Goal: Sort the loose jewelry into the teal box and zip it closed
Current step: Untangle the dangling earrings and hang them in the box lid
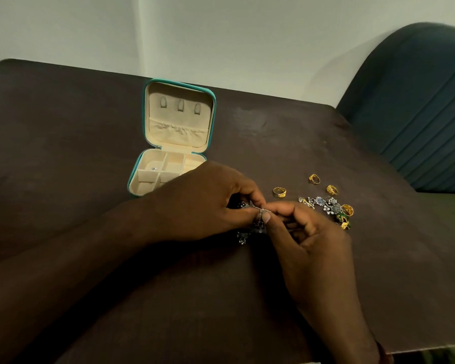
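The teal box (pixel 145 101) stands open on the dark table, lid upright, cream lining and divided compartments showing; one small clear stone (pixel 154 168) lies in a left compartment. Just right of the box, my left hand (pixel 202 203) and my right hand (pixel 307 243) meet and both pinch a thin silver chain (pixel 261 210), whose dark beaded part (pixel 243 236) hangs below my fingers. To the right lies loose jewelry: several gold rings (pixel 279 191) and a silver jeweled piece (pixel 323 203) with a green and gold item (pixel 343 220).
The dark brown table (pixel 63 153) runs to a pale wall behind. A teal upholstered chair (pixel 418 114) stands at the right, beyond the table's right edge. The table's near edge shows at the lower right.
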